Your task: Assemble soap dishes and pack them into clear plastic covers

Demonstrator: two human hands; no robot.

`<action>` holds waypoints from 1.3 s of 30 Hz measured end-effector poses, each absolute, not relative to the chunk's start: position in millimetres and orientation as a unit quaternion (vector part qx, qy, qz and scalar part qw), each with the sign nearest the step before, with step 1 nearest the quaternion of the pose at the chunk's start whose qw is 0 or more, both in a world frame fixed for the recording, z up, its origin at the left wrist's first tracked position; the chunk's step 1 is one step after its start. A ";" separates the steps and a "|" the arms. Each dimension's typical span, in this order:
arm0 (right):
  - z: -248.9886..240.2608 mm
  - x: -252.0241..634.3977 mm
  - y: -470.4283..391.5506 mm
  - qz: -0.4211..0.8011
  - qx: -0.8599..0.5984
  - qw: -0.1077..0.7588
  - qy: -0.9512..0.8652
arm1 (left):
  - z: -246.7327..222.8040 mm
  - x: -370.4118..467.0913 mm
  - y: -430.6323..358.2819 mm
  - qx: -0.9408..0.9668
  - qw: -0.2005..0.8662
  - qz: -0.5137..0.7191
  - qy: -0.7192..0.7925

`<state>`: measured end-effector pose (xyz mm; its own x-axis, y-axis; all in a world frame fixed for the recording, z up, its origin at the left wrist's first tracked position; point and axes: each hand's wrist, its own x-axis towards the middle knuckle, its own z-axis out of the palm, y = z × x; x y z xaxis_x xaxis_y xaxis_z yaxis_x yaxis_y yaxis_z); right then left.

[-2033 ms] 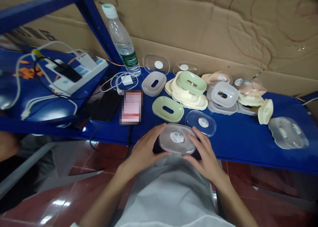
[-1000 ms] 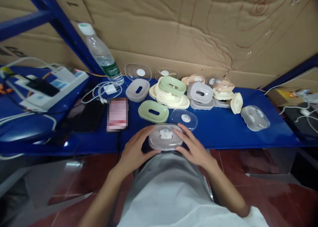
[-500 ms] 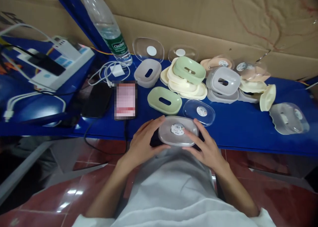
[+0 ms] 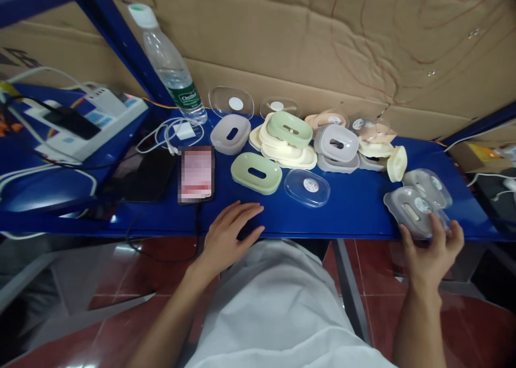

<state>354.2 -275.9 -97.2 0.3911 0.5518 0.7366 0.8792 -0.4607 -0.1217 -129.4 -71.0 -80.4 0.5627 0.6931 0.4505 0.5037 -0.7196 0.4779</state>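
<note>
Watching remotely through the head camera, I have the right hand (image 4: 431,255) at the front edge of the counter (image 4: 358,199), towards its right end. Its thumb is on the near side of a lidded grey dish (image 4: 407,209) and its fingers bend over the clear top and right end, pinching it; I cannot tell how firmly. That dish sits by the front right corner, a round white label on its lid, overlapping in my view a second lidded grey dish (image 4: 431,188) just behind it. I cannot tell whether the two touch.

My left hand (image 4: 226,236) is well apart from it, holding nothing, fingers loosely spread and thumb away from them, over the front edge left of the middle. Just beyond its fingertips lies a pale green dish (image 4: 256,186) with a slot in its floor, and to the right of that a flat clear lid (image 4: 302,192) with a label.

Nearer the back edge I see a single grey dish (image 4: 242,129), a cream stack (image 4: 282,152) with a green dish (image 4: 296,123) on top, and stacked grey dishes (image 4: 342,153). Two clear lids (image 4: 226,98) stand against the cardboard (image 4: 258,40). On the left are a phone (image 4: 196,169) and a bottle (image 4: 173,75).
</note>
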 end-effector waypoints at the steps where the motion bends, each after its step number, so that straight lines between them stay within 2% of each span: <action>1: -102.7 366.5 -277.0 -0.315 -0.802 0.252 -0.441 | -80.8 -129.0 -70.8 0.871 0.145 0.320 0.343; 13: -106.1 439.8 -238.5 -0.210 -0.868 0.226 -0.389 | -76.7 -122.9 -71.0 0.874 0.107 0.337 0.333; 16: -92.4 400.7 -224.9 -0.235 -0.852 0.228 -0.408 | -76.1 -121.5 -70.8 0.875 0.098 0.334 0.336; 18: -80.2 351.7 -210.0 -0.239 -0.797 0.259 -0.490 | -76.7 -120.4 -70.9 0.875 0.094 0.332 0.339; 20: -69.6 295.9 -191.5 -0.152 -0.735 0.267 -0.604 | -77.4 -119.6 -71.5 0.875 0.093 0.330 0.342; 22: -63.0 246.7 -171.9 -0.068 -0.686 0.230 -0.687 | -76.9 -120.0 -72.7 0.874 0.096 0.329 0.344; 25: -61.8 203.1 -147.4 -0.010 -0.639 0.203 -0.742 | -71.8 -123.2 -73.2 0.872 0.119 0.326 0.345; 29: -64.7 197.9 -133.6 -0.001 -0.633 0.187 -0.751 | -61.5 -125.5 -63.1 0.871 0.143 0.311 0.353; 34: -46.9 215.5 -128.0 -0.042 -0.633 0.209 -0.744 | -58.8 -112.5 -37.8 0.890 0.045 0.269 0.366; 39: -16.4 211.4 -88.5 -0.026 -0.586 0.216 -0.780 | -59.8 -103.9 -33.1 0.902 0.019 0.252 0.349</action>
<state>211.4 -88.5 -16.4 -0.2191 0.9040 0.3672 0.9265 0.3107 -0.2123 -103.9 -33.1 -59.8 0.6291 0.6392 0.4424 0.6204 -0.7557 0.2095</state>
